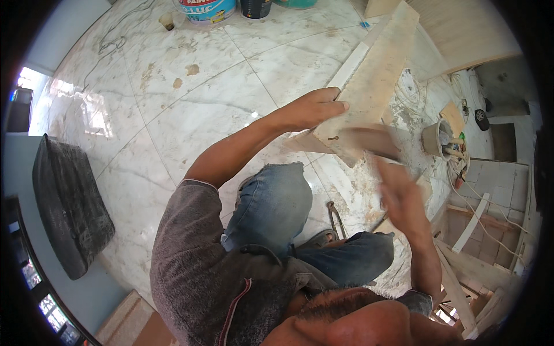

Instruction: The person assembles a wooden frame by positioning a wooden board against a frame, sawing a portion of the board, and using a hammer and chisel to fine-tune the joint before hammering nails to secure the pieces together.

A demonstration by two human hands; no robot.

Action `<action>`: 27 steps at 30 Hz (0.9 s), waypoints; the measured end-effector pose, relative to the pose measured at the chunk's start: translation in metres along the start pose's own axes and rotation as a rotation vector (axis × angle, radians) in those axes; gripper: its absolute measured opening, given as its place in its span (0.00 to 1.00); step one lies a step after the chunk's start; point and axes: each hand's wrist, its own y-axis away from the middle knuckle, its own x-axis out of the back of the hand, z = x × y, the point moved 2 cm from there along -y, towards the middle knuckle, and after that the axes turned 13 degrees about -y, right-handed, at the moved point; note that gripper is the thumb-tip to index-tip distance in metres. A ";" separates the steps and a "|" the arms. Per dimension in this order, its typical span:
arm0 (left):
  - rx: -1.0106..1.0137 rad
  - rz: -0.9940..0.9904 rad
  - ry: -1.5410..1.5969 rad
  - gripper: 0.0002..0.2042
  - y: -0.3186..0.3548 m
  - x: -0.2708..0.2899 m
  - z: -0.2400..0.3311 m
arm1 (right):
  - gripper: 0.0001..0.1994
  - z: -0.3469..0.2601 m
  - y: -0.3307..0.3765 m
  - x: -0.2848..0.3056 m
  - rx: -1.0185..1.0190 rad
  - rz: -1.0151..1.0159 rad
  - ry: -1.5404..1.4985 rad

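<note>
Left hand (314, 108) clamps the pale wooden board (375, 75) steady; right hand (398, 193), blurred, grips a brown-handled tool (369, 140) beside a nail (333, 138)

Landmark: the paint bucket (206, 10), round, standing on the marble floor at the top edge of the view. It carried a wrap-around label (199, 6) in red, white and light blue, with a small yellow patch low on its right side. Just right of it stood a dark can (255, 7), black with a pale band of print. Further right again, a teal tub (295, 3), mostly cut off by the frame. No signs or screens seen.
</note>
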 end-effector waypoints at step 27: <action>0.018 0.080 0.306 0.25 0.007 0.019 0.012 | 0.23 0.024 0.052 -0.012 -0.046 0.535 -0.532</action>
